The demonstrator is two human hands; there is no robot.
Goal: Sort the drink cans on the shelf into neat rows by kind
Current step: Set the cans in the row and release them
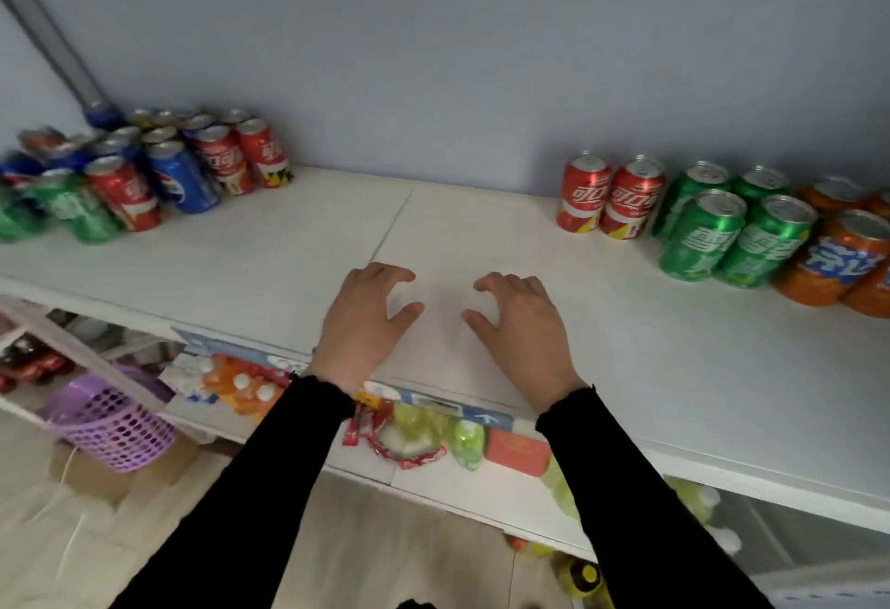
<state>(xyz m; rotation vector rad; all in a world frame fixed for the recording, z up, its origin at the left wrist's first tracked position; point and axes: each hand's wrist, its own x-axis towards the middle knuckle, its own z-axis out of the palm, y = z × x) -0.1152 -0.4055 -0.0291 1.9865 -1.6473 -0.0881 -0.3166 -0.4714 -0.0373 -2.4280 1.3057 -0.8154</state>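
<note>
On the white shelf point(481, 223) a mixed cluster of red, blue and green cans point(144, 165) stands at the back left. At the right, cans stand grouped by kind: two red cola cans point(607, 196), several green cans point(727, 228), then orange cans point(838, 252) at the edge of view. My left hand point(361, 324) and my right hand point(525, 324) hover palm down over the bare middle of the shelf, fingers curled and apart, holding nothing. Both are well away from every can.
A blue-grey wall backs the shelf. A lower shelf point(433, 478) holds bottles and snack packets. A purple plastic basket point(111, 420) and a cardboard box point(96, 473) sit low at the left. A grey post point(48, 35) leans at the upper left.
</note>
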